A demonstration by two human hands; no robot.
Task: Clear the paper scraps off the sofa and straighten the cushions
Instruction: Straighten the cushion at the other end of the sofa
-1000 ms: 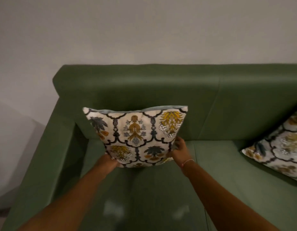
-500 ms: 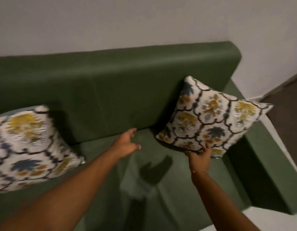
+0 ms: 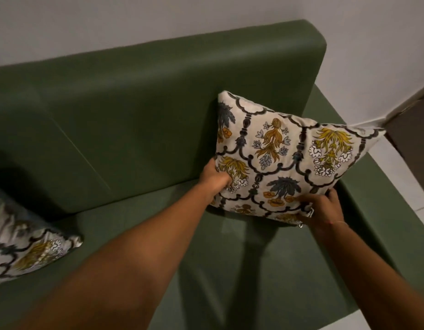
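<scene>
Left hand now clenched into left edge of right cushion; half second ago hovering free over seat. Right hand gripping lower right corner, as before. Cushion raised between both hands, leaning toward backrest (earlier slumped in corner, one-handed). Likely squaring-up step for this cushion. Second cushion well left of left arm, already propped on sofa. No paper scraps visible on seat.

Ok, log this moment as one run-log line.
step: straighten cushions | left hand: grips right cushion left edge | right hand: grips bottom corner | left cushion: untouched | scraps: none visible
</scene>
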